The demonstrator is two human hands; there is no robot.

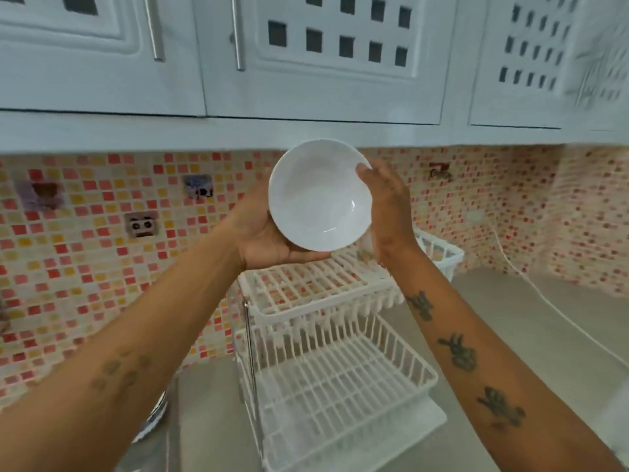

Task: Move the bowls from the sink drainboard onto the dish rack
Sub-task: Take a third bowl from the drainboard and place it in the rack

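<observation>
A white bowl (320, 195) is held up in the air, tilted so its inside faces me. My left hand (262, 240) cups it from below and from the left. My right hand (384, 202) presses against its right rim with the thumb on the edge. The bowl hangs above the upper tier of a white two-tier plastic dish rack (340, 376), which stands on the grey counter with nothing on either tier. The sink drainboard itself is not clearly in view.
White wall cabinets (306, 63) hang close above the bowl. A mosaic tile backsplash (102, 260) runs behind the rack. A white cord (558, 311) lies across the grey counter at the right. A metal edge shows at the lower left (153, 420).
</observation>
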